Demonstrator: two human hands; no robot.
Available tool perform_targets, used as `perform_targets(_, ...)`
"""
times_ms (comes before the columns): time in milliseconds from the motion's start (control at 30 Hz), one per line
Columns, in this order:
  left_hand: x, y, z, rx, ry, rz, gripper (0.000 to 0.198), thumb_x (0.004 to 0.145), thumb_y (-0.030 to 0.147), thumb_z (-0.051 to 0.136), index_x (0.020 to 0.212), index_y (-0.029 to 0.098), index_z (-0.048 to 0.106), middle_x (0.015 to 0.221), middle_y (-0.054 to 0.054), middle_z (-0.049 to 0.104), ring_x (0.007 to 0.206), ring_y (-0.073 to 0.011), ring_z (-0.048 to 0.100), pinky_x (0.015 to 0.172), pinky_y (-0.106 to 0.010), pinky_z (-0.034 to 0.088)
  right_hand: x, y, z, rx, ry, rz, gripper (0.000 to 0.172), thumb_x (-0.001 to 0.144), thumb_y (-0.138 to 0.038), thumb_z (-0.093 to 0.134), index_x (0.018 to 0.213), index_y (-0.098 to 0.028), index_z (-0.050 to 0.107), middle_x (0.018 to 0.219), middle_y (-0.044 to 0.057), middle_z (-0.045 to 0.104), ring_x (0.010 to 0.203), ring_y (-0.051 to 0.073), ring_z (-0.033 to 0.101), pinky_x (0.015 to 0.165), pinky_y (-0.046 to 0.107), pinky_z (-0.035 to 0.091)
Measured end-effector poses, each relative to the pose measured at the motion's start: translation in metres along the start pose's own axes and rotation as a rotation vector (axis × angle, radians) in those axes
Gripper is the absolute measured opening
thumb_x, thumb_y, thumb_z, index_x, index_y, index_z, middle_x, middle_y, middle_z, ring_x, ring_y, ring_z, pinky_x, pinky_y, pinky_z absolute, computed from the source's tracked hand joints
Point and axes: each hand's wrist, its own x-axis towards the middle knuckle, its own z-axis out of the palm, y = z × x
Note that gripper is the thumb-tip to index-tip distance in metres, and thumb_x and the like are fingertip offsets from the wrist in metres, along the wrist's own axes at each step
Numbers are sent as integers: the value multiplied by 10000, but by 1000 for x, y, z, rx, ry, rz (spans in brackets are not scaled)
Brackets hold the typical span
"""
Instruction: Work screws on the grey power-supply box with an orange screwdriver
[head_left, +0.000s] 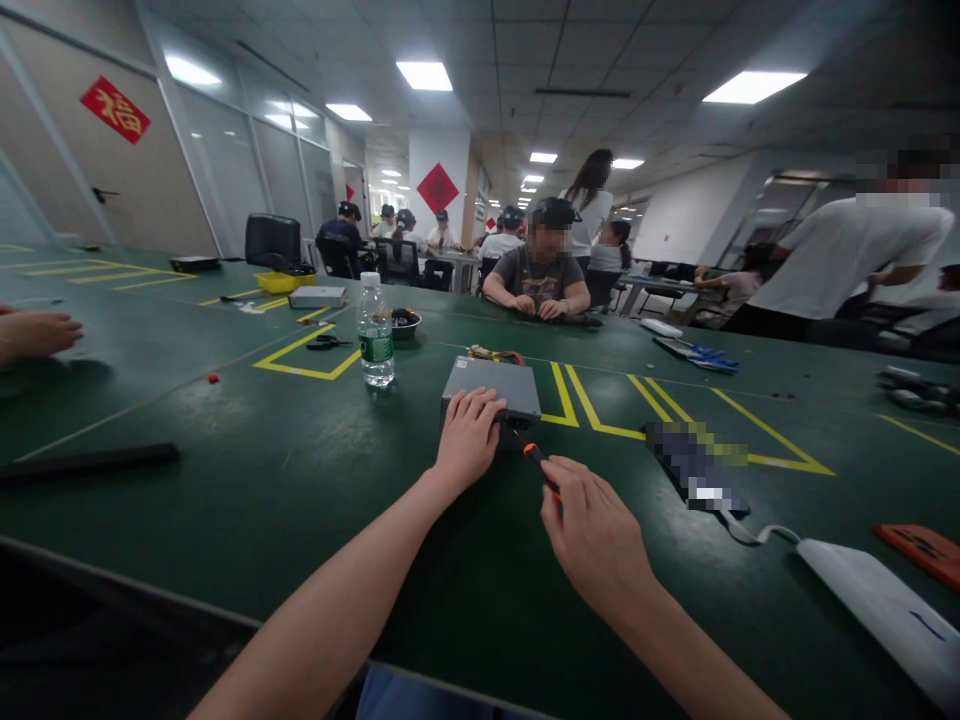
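Note:
A grey metal box [491,385] with bundled wires [495,355] behind it sits on the green table [315,530]. My left hand [471,432] rests on the box's near left edge, its fingers spread over the top and front. In my right hand [589,520] is a black and orange screwdriver [536,458], held between thumb and fingers. The screwdriver's thin shaft points up and left toward the front face of the box, near its right side. Whether the tip touches the box is too small to tell.
A water bottle [376,335] stands left of the box, with a black bowl [405,322] behind it. To the right lie a phone [686,465] with a cable and a white power bank [877,600]. A person [551,270] sits opposite; another person's hand [37,333] is at far left.

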Motion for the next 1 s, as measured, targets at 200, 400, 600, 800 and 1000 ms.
perform_targets(200, 0, 0, -5, 10, -55, 3, 368, 802, 149, 442, 1160, 226, 473, 1279, -36, 478, 1249, -182, 347, 1085, -408, 203, 9, -2, -14, -195, -43, -34, 209, 875, -216, 411, 999, -108, 541, 719, 57, 586, 609, 150, 545, 592, 278, 402)
perform_targets(400, 7, -18, -24, 4, -264, 160, 546, 748, 148, 485, 1275, 240, 373, 1368, -48, 391, 1278, -194, 313, 1063, -402, 231, 23, -8, -21, -306, -78, -20, 236, 883, -285, 408, 782, -147, 570, 527, 5, 483, 479, 132, 459, 584, 296, 337)
perform_targets(600, 27, -34, -42, -27, -497, 308, 668, 705, 223, 548, 1327, 258, 307, 1392, -64, 353, 1274, -244, 320, 1018, -421, 292, 17, -11, -10, -199, -76, -147, 240, 830, -81, 388, 985, -164, 552, 1039, 143, 567, 660, 141, 532, 625, 288, 382)
perform_targets(800, 18, -25, -31, -18, -298, 225, 562, 739, 174, 503, 1281, 244, 374, 1314, -61, 434, 1217, -220, 373, 1010, -400, 317, -11, -27, 8, -168, -57, -101, 344, 794, 16, 308, 985, -122, 559, 1031, 163, 559, 762, 171, 578, 667, 293, 464)
perform_targets(1000, 5, -8, -13, 46, -126, 94, 528, 754, 125, 457, 1272, 182, 373, 1355, -90, 383, 1252, -224, 319, 1042, -414, 255, -13, -41, 9, -249, -84, 19, 313, 826, -26, 344, 1092, -44, 507, 898, 146, 574, 649, 160, 575, 574, 271, 465)
